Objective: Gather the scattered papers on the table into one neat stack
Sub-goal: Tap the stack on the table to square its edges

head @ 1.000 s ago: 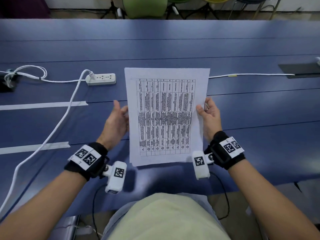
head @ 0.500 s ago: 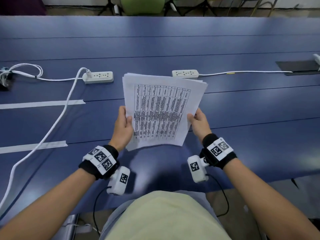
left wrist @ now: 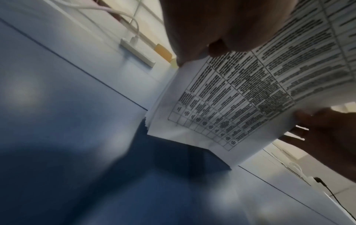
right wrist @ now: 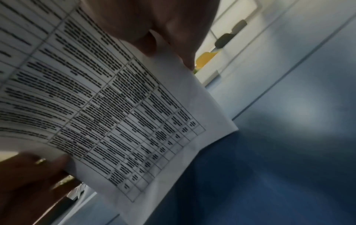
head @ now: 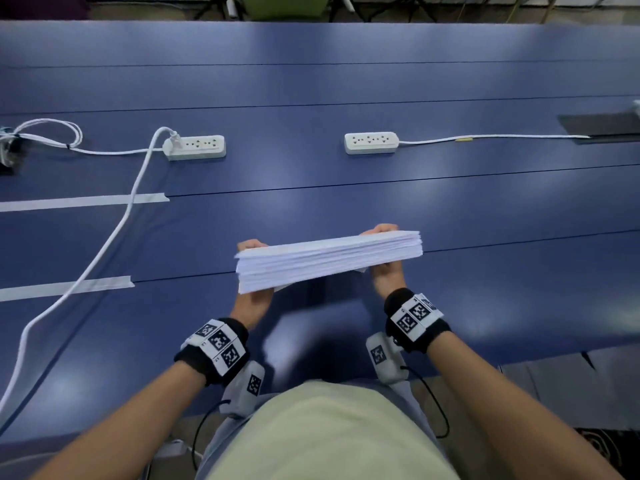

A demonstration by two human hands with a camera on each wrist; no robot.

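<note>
A stack of white papers (head: 329, 259) printed with tables stands on edge over the blue table (head: 346, 81), so the head view shows only its top edge. My left hand (head: 254, 301) grips its left side, fingertips showing over the back. My right hand (head: 386, 275) grips its right side. The left wrist view shows the printed front sheet (left wrist: 240, 99) under my left hand (left wrist: 212, 27), with my right hand (left wrist: 327, 129) beyond. In the right wrist view the sheets (right wrist: 106, 106) bow slightly below my right hand (right wrist: 154, 22). The stack's lower edge is near the table; I cannot tell whether it touches.
Two white power strips (head: 195, 147) (head: 371, 143) lie further back, with a white cable (head: 104, 251) trailing down the left side. Two strips of pale tape (head: 83, 201) mark the left. A dark mat (head: 595, 124) sits at the far right. Chairs stand past the far edge.
The stack has swung from facing me to standing on edge, and both hands have brought it lower and nearer to me. The right power strip is uncovered.
</note>
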